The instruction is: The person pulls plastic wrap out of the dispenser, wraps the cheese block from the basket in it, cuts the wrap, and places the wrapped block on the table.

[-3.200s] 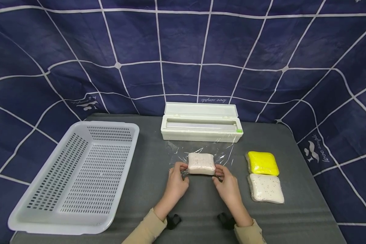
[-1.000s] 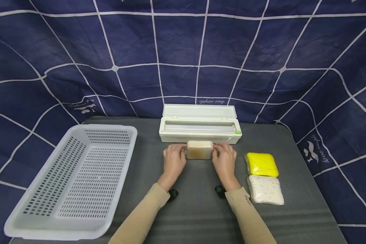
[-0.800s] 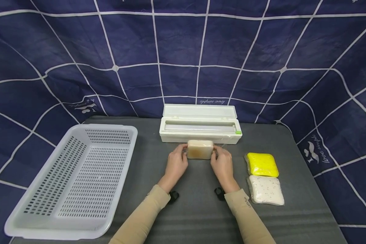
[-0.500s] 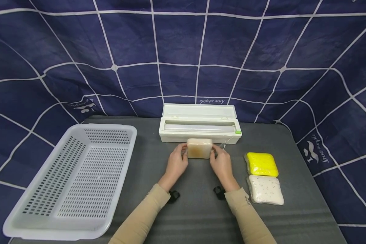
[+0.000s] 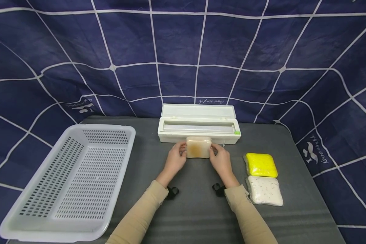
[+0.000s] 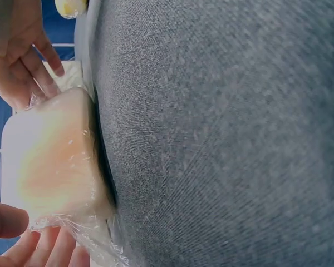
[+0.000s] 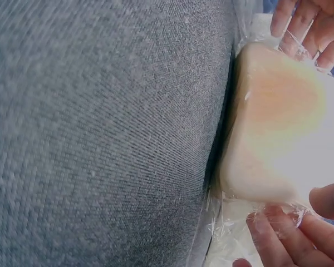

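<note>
A thick, pale bread slice [image 5: 199, 147] with a browned patch stands tilted up on the grey table, in front of the white cling film box [image 5: 169, 138]. Clear cling film [image 6: 98, 240] wraps it and bunches at both ends. My left hand [image 5: 175, 161] holds its left end, thumb in front and fingers behind. At the other end, my right hand [image 5: 222, 162] holds the slice the same way, with film [image 7: 225, 218] crumpled by the fingers. In both wrist views the browned face shows large; the back is hidden.
The box's lid [image 5: 198, 111] stands raised, showing the roll inside. At the left lies a white perforated basket [image 5: 128, 159]. A yellow wrapped block [image 5: 261, 164] and a white speckled wrapped block [image 5: 264, 190] lie at the right. Blue cloth [image 5: 183, 44] walls the table.
The slice first lay speckled side up on spread film; now it is turned up with its browned face showing. Both hands moved it toward the box, and lately it tilts further back.
</note>
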A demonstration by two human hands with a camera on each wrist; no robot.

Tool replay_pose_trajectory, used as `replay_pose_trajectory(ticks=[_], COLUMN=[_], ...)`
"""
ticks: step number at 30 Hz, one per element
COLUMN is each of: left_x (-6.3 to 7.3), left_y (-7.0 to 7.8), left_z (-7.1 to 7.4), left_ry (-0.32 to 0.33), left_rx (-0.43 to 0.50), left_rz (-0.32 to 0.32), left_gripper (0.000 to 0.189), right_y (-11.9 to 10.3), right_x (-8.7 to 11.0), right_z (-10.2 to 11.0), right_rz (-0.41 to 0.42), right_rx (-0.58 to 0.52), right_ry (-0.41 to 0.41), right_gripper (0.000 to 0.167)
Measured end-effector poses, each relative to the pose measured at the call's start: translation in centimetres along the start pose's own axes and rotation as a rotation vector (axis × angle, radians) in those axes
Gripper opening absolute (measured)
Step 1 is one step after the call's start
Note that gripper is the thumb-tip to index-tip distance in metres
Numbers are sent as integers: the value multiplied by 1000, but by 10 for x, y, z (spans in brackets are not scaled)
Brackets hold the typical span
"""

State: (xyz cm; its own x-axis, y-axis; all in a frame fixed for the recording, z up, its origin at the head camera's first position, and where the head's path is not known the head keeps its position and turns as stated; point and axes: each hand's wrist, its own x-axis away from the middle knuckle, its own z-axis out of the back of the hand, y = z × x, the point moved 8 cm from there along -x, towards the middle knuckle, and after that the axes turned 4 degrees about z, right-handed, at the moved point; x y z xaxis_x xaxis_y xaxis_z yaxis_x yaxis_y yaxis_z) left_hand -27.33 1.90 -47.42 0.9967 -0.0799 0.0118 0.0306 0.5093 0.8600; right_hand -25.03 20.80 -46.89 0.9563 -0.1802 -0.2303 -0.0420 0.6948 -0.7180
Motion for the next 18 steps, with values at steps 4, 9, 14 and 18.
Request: replay_pose_trajectory(ticks=[4,9,14,18], left_x=[-1,-2,-5,-10], left_y=[-1,3,20,43], left_z=[1,9,18,16], left_ry=[3,92,190,196], left_rx=[-14,-52,-71,-77], left_rz=[-6,-36,-113,-196], left_gripper=[38,31,21,16], right_y=[1,6,16,25], right_x=[-1,-4,-16,-28], right_z=[2,13,40,63], right_rz=[-7,-33,-53,-32], right_rx=[-17,-25,-18,-14], right_ry=[-5,-9,73,176], right_gripper=[33,33,28,25])
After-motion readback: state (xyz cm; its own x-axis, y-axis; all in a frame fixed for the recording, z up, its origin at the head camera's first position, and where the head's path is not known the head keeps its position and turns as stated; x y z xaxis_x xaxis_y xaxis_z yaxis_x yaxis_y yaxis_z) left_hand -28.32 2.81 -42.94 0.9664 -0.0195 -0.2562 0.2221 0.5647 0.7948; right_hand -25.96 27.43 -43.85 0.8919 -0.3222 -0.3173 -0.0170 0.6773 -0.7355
